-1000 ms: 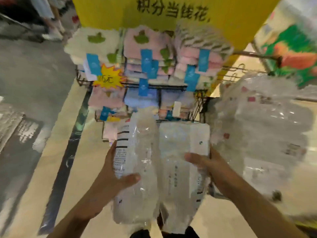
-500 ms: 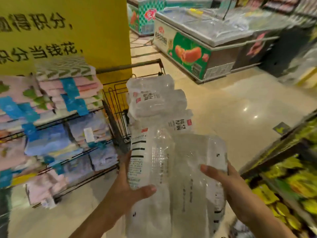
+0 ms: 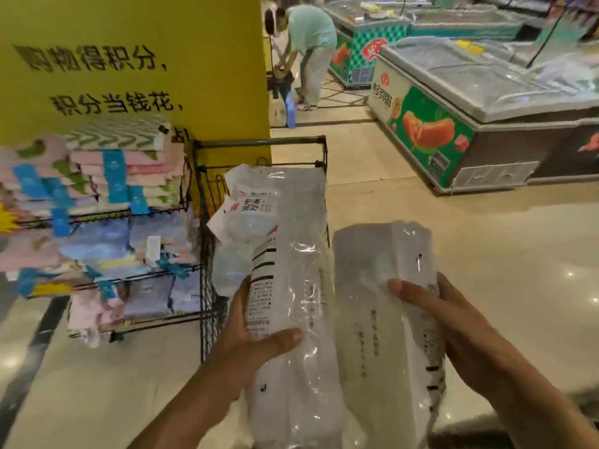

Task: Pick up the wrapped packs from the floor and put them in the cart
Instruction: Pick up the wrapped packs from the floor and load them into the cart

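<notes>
My left hand (image 3: 249,338) grips a long white wrapped pack (image 3: 285,319) with black print, held lengthwise toward the black wire cart (image 3: 259,144). My right hand (image 3: 453,332) grips a second white wrapped pack (image 3: 379,306) beside it, just right of the cart's side. The two packs are slightly apart. Inside the cart lie several more clear-wrapped white packs (image 3: 259,202), piled up to its rim. The far end of the left pack reaches over those packs.
A wire rack of folded towels (image 3: 107,202) stands left of the cart against a yellow pillar (image 3: 162,59). Chest freezers (image 3: 470,102) line the right side. A person in a green top (image 3: 308,53) bends over at the back. Glossy beige floor (image 3: 486,238) lies to the right.
The view has swung right, from the towel rack to the cart and the freezers. Both packs stay in my hands and have spread slightly apart, now nearer the cart.
</notes>
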Available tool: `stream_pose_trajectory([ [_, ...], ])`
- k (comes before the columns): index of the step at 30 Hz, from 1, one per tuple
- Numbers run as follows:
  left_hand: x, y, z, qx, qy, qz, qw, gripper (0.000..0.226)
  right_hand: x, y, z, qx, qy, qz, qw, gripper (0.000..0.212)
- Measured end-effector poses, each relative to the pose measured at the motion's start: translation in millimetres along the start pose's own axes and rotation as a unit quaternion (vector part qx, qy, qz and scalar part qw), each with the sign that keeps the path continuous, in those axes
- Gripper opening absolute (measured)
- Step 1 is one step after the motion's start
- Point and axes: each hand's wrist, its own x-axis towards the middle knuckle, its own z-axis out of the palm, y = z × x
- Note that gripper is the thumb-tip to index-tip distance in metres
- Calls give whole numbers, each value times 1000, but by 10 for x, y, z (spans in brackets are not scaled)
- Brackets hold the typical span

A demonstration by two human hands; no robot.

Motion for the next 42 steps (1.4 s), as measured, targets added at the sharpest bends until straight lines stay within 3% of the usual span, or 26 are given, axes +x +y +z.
stream_pose_trajectory([
  [3,209,207,57,-6,64,16,998,129,560,-269,15,-34,-35,-18,999,79],
  [9,833,454,76,-74,145,43,986,103,1561,-829,144,-80,-98,-53,990,73],
  [15,1445,786,228,-111,182,57,975,119,2371,-1387,159,-117,-152,-65,979,86],
  [18,1736,927,309,-121,210,64,968,115,2845,-1608,214,-138,-162,-58,975,106],
  [22,2210,1107,441,-130,276,62,950,109,3522,-1833,258,-150,-219,-64,962,106],
  [28,2834,1301,801,-110,389,83,911,79,4706,-2140,402,-178,-346,-61,919,112],
  [32,2988,1332,988,-145,438,74,884,97,5108,-2238,572,-205,-417,-47,884,110],
  [36,3077,1414,1010,-163,478,65,861,104,5297,-2297,751,-220,-431,-52,873,115],
  [42,3428,1438,919,-196,513,42,835,107,5689,-2313,1042,-240,-452,-52,857,88],
])
